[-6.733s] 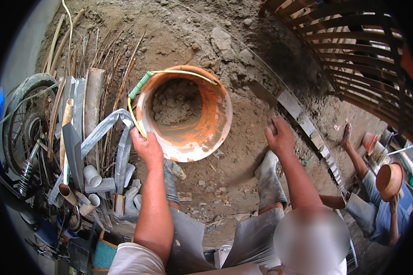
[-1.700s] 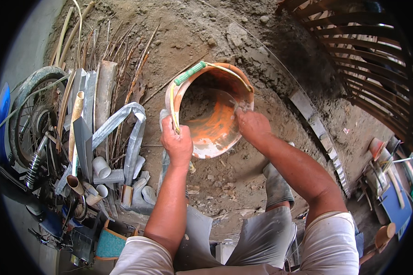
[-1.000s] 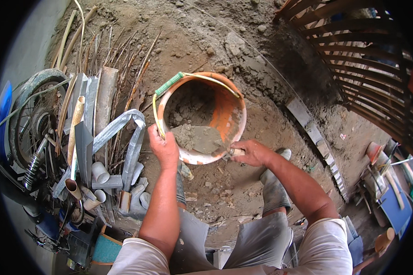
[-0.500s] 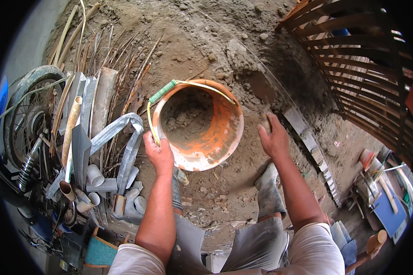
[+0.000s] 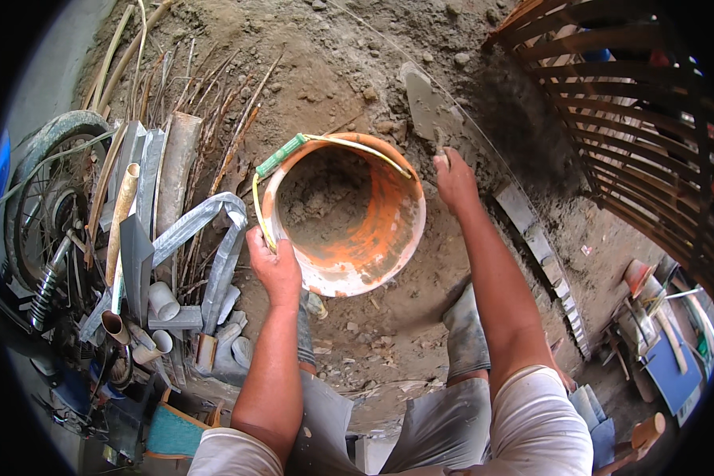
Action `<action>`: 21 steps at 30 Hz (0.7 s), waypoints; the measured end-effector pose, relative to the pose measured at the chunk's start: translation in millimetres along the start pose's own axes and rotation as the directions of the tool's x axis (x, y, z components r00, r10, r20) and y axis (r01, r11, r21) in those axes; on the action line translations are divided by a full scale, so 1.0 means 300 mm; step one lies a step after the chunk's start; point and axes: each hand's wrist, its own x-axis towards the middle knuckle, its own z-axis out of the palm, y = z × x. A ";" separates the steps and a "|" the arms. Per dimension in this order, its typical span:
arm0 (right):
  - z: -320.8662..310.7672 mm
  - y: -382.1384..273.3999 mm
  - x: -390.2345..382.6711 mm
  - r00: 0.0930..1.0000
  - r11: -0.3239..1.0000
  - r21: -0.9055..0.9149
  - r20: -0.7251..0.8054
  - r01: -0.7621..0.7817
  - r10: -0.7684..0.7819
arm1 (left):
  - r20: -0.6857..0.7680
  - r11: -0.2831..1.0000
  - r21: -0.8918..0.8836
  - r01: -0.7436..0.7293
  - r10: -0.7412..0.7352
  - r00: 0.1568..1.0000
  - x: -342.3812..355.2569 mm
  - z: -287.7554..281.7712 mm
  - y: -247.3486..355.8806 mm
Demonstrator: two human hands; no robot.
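An orange bucket (image 5: 395,214) with a worn whitish rim stands tilted in front of me, grey wet mortar (image 5: 325,194) lying inside. Its yellow wire handle carries a green grip (image 5: 281,155) and rests against the rim. My left hand (image 5: 274,262) is closed on the near left side of the bucket's rim, by the handle's end. Beyond the bucket's right side, my right hand (image 5: 456,181) closes round the handle of a trowel (image 5: 431,103). The trowel's grey, mortar-smeared blade points away over the soil, next to a taut string (image 5: 466,119).
A row of blocks (image 5: 535,246) runs along the right under the string. To the left stand metal profiles and pipes (image 5: 164,301), sticks (image 5: 230,111) and a motorcycle wheel (image 5: 55,202). A slatted wooden frame (image 5: 627,119) leans at the far right. My boots flank the bucket.
My right hand has moved forward and slightly left with the trowel, whose blade now shows its mortar-covered face farther away. My left hand and the bucket have hardly shifted.
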 end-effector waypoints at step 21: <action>0.053 0.244 -0.062 0.982 0.986 -0.043 0.094 -0.161 0.164 | -0.003 0.996 0.071 -0.048 0.049 0.999 -0.003 0.020 0.049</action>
